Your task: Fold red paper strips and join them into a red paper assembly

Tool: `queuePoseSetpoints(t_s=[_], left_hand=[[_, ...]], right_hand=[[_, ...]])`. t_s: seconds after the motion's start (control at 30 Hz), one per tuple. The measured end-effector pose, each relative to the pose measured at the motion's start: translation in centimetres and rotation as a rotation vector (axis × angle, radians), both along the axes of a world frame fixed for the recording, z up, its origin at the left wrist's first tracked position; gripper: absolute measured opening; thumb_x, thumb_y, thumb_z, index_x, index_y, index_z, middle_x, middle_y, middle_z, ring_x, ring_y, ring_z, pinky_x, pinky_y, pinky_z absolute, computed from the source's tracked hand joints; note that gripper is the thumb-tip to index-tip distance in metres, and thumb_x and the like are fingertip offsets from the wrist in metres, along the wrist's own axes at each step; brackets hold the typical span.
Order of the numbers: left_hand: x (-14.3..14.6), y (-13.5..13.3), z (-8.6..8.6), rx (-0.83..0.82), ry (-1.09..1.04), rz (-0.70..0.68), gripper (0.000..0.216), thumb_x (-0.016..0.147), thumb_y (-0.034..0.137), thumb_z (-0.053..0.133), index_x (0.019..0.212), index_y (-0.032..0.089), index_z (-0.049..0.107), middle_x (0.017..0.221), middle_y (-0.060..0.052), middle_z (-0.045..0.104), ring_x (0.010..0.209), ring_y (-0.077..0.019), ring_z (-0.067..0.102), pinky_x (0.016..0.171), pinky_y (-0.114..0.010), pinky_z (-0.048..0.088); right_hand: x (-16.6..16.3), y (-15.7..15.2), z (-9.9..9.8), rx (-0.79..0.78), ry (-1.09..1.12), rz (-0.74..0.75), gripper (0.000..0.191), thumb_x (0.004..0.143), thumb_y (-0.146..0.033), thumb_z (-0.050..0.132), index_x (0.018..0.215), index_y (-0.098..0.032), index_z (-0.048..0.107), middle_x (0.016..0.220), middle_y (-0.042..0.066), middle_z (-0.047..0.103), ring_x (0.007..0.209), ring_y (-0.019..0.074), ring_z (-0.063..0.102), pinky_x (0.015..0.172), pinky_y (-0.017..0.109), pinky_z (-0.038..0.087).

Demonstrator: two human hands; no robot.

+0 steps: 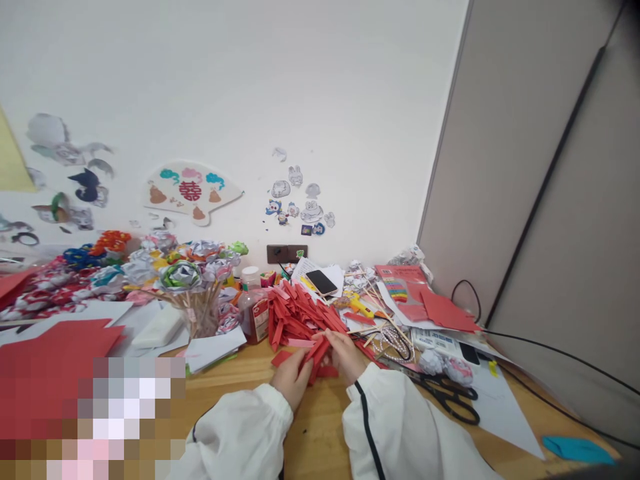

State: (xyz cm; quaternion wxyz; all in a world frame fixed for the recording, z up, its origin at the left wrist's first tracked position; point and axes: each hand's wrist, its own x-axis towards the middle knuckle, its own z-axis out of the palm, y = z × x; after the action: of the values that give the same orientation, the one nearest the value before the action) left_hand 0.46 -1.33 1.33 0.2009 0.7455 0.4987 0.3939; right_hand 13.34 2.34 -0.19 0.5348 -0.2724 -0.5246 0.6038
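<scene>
White sleeves (245,430) lay at six o'clock; our left hand (291,375) and right hand (345,355) gripped red paper (317,352), fingers pinched.

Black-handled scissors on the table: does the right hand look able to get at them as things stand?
Likely yes: the black-handled scissors lie beside the right sleeve, their handles uncovered. The right hand, though, is busy with red paper and would probably have to let go first.
</scene>
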Motion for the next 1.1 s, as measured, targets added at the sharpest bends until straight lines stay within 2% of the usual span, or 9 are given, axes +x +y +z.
queuePoseSetpoints(t_s=[0.1,0.17,0.33,0.5,0.6,0.7,0.87,1.1], left_hand=[[-0.1,0.2,0.1,-0.017,-0.022,0.015,0.024,0.071,0.031,0.036,0.069,0.017,0.055,0.065,-0.002,0.061,0.061,-0.0143,0.055,0.060,-0.025,0.042],[-0.1,0.4,0.0,-0.035,-0.071,-0.001,0.025,0.071,0.031,0.036,0.061,0.016,0.054,0.057,-0.001,0.059,0.055,-0.0130,0.053,0.056,-0.024,0.042],[0.2,0.6,-0.2,-0.051,-0.261,-0.088,0.020,0.069,0.030,0.042,0.079,0.015,0.052,0.074,-0.003,0.060,0.069,-0.0135,0.055,0.065,-0.023,0.042],[0.3,0.4,-0.2,-0.135,-0.240,-0.015,0.022,0.069,0.036,0.040,0.076,0.017,0.048,0.060,0.000,0.059,0.044,-0.0117,0.053,0.044,-0.022,0.041],[-0.1,0.6,-0.1,-0.048,-0.195,0.069,0.021,0.071,0.035,0.037,0.079,0.018,0.047,0.067,-0.001,0.059,0.057,-0.0136,0.056,0.055,-0.024,0.042],[-0.4,0.9,-0.4,0.006,-0.167,0.120,0.022,0.072,0.034,0.036,0.084,0.019,0.046,0.080,-0.004,0.059,0.073,-0.0157,0.055,0.067,-0.027,0.040],[-0.4,1.0,-1.0,-0.030,-0.173,0.058,0.023,0.072,0.034,0.037,0.085,0.018,0.046,0.072,-0.002,0.059,0.066,-0.0150,0.055,0.062,-0.026,0.041],[-0.5,0.9,-0.7,0.023,-0.179,-0.018,0.026,0.072,0.035,0.037,0.084,0.017,0.052,0.077,-0.003,0.058,0.075,-0.0153,0.052,0.070,-0.025,0.040]], right_hand=[[-0.3,-0.5,0.3,-0.025,0.029,0.094,0.032,0.071,-0.042,0.044,0.078,-0.013,0.056,0.054,-0.001,0.050,0.042,0.0061,0.041,0.043,0.019,0.034],[-0.5,-0.6,0.3,-0.013,0.017,0.092,0.031,0.070,-0.041,0.045,0.076,-0.013,0.056,0.051,-0.002,0.048,0.041,0.0059,0.040,0.042,0.019,0.033],[-0.4,-0.4,0.0,0.053,-0.144,-0.028,0.031,0.068,-0.043,0.047,0.072,-0.013,0.055,0.051,-0.003,0.046,0.043,0.0066,0.041,0.042,0.018,0.033],[-0.1,-0.1,0.1,0.108,-0.211,-0.133,0.035,0.067,-0.046,0.046,0.072,-0.013,0.055,0.051,-0.002,0.047,0.043,0.0068,0.041,0.041,0.018,0.033],[0.0,-0.1,0.4,0.062,-0.107,-0.086,0.038,0.070,-0.047,0.040,0.078,-0.013,0.054,0.052,-0.001,0.047,0.042,0.0068,0.041,0.041,0.019,0.034],[0.1,-0.3,0.6,0.110,-0.098,-0.036,0.033,0.072,-0.043,0.041,0.072,-0.012,0.054,0.054,-0.001,0.047,0.042,0.0056,0.040,0.041,0.018,0.032],[0.0,-0.5,0.6,0.147,-0.171,-0.049,0.029,0.069,-0.040,0.047,0.080,-0.014,0.054,0.052,-0.003,0.047,0.043,0.0055,0.040,0.041,0.017,0.032],[0.0,-0.6,0.8,0.146,-0.202,-0.013,0.027,0.064,-0.036,0.054,0.082,-0.015,0.055,0.056,-0.003,0.048,0.044,0.0052,0.039,0.041,0.017,0.032]])
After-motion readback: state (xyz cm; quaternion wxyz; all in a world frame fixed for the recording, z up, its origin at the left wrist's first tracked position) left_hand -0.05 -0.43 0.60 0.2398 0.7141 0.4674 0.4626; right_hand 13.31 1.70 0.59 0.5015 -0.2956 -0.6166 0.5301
